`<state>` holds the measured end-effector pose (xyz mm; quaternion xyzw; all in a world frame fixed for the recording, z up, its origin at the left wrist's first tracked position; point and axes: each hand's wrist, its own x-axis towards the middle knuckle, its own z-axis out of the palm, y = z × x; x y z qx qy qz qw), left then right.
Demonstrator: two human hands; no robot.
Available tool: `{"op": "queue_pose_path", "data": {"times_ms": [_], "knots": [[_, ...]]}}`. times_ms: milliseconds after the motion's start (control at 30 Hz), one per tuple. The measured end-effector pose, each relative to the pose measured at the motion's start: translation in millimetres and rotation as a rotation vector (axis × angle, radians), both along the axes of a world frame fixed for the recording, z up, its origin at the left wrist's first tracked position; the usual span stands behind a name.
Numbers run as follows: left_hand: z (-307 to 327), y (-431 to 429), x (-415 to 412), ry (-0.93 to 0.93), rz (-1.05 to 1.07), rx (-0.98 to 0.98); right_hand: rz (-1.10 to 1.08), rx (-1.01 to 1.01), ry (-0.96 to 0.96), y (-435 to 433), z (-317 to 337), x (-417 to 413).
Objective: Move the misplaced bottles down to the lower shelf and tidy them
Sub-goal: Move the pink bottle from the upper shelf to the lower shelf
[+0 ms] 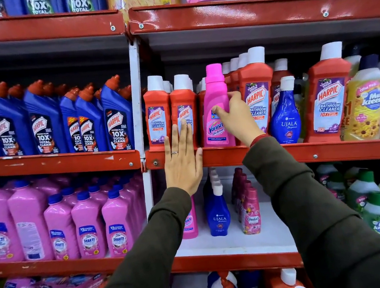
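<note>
Two bottles on the middle shelf (232, 154) do not belong among the red Harpic bathroom cleaner bottles (258, 93): the tall pink plastic Vanish bottle (216, 107) and the dark blue Ujala bottle with a white cap (285, 114). I see my right hand (235, 112) closed around the right side of the pink bottle, thumb on the front label and fingers (234, 95) going behind the shoulder. The bottle stands upright on the shelf edge, between red bottles on both sides. My left hand (181, 161) is open and flat, the fingertips (183, 126) resting on the front of the second red bottle (184, 111), the palm over the red shelf rim.

I judge the step is to lift the pink bottle out. To do it well, I would pull it straight toward me first, not sideways, because the red neighbours are touching or nearly touching it and can tip. The flat left hand should hold those red bottles back while the pink one comes free. The grip is high and one-sided, so I would let the hand wrap more fully before carrying the weight.

On the lower shelf (231, 243), another pink Vanish bottle (189, 222) stands partly hidden behind my left sleeve (149, 255), beside a blue Ujala row (218, 211). The bottle should go there, label facing front.
</note>
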<state>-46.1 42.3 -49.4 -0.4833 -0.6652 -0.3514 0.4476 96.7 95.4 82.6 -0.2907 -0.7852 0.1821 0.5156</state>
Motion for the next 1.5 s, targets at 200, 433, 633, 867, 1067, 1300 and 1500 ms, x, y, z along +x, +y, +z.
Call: {"op": "queue_pose_path", "data": {"times_ms": [200, 433, 633, 867, 1067, 1300, 1500], "knots": [[0.2, -1.5, 0.0, 0.0, 0.012, -0.019, 0.2, -0.148, 0.167, 1.5, -0.7, 11.3], [1.5, -4.1, 1.7, -0.006, -0.008, -0.042, 0.278, -0.097, 0.314, -14.1, 13.8, 27.8], [-19.2, -19.4, 7.4, -0.015, -0.077, -0.025, 0.375, -0.154, 0.291, -33.0, -10.3, 48.7], [-107.0, -45.4, 11.3, -0.127, -0.087, -0.107, 0.405, -0.296, 0.212, -44.8, -113.2, 54.2], [-188.8, -54.5, 5.2, -0.243, -0.007, -0.253, 0.381, -0.423, 0.104, -33.6, -204.9, 34.2], [-222.1, -45.0, 5.6, -0.297, 0.0, -0.33, 0.398, -0.494, 0.044, -11.7, -253.3, -12.7], [-233.6, -42.0, 1.0, -0.312, 0.012, -0.371, 0.456, -0.532, 0.013, -1.0, -270.7, -50.3]]}}
